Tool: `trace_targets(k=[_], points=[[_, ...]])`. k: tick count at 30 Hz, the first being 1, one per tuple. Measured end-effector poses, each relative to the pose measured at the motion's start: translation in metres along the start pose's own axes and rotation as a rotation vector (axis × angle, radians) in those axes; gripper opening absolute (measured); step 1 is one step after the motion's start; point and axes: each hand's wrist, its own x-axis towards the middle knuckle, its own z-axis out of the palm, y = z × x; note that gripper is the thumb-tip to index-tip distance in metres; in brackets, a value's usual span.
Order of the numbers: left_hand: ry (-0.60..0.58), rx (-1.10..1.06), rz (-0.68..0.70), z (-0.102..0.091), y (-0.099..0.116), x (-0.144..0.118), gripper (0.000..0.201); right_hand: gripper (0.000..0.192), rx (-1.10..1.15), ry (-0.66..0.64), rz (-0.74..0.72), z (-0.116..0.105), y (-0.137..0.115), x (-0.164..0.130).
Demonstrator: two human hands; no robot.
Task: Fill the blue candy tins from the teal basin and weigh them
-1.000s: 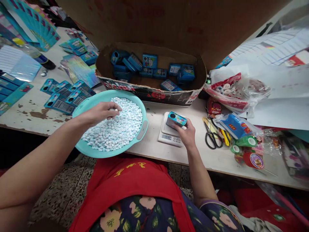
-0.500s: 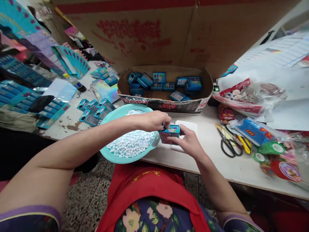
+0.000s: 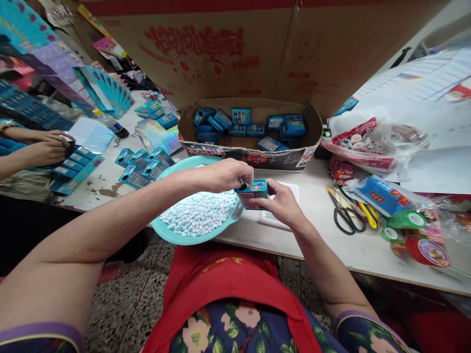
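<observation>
My right hand (image 3: 281,203) grips a small blue candy box (image 3: 252,193) and holds it above the table's front edge. My left hand (image 3: 226,174) has its fingertips pinched at the round hole on the box's top left corner. Just left of the box sits a teal bowl (image 3: 172,233) filled with small white and pale blue candies (image 3: 200,215). Mostly hidden behind my right hand is a white scale (image 3: 290,189).
A low cardboard box (image 3: 253,157) holds several blue boxes behind the bowl. Flat blue boxes (image 3: 142,166) lie on the left. Scissors (image 3: 344,213), tape rolls (image 3: 419,238) and plastic bags (image 3: 371,139) lie at the right. Another person's hands (image 3: 49,147) work at the far left.
My left hand left the candies in the bowl and came to the hole in the box. My right hand lifted the box off the scale toward me. Another person's hands have appeared at the left.
</observation>
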Motion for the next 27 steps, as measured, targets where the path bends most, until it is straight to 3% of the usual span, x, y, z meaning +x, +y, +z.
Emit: trace_targets(k=[4, 7, 9, 13, 15, 18, 20, 23, 25, 27], points=[[-0.03, -0.057, 0.04, -0.005, 0.005, -0.005, 0.027, 0.032, -0.002, 0.0, -0.007, -0.001, -0.007, -0.001], [0.052, -0.122, -0.026, -0.005, -0.005, -0.012, 0.022, 0.034, 0.051, 0.014, -0.029, -0.006, -0.007, -0.008], [0.143, -0.158, -0.116, 0.005, -0.023, -0.02, 0.022, 0.036, 0.106, 0.059, -0.032, -0.011, 0.0, -0.019], [0.26, -0.149, -0.363, 0.044, -0.054, -0.045, 0.034, 0.037, 0.17, 0.299, 0.034, -0.006, 0.016, -0.048], [0.301, -0.307, -0.302, 0.062, -0.047, -0.057, 0.045, 0.038, 0.193, 0.344, 0.027, 0.006, 0.016, -0.055], [0.349, -0.579, -0.04, 0.074, -0.014, -0.07, 0.056, 0.038, 0.246, 0.253, -0.07, 0.032, 0.002, -0.051], [0.465, -0.593, -0.033, 0.073, 0.003, -0.079, 0.044, 0.041, 0.277, 0.19, -0.175, 0.05, -0.01, -0.039], [0.766, -0.558, -0.246, 0.074, 0.002, -0.114, 0.038, 0.055, 0.294, 0.247, -0.311, 0.066, -0.009, -0.022], [1.038, -0.547, -0.467, 0.082, -0.023, -0.149, 0.043, 0.061, 0.229, 0.375, -0.326, 0.067, 0.009, -0.02], [1.323, -0.52, -0.699, 0.1, -0.063, -0.183, 0.047, 0.059, 0.109, 0.537, -0.287, 0.064, 0.039, -0.029]])
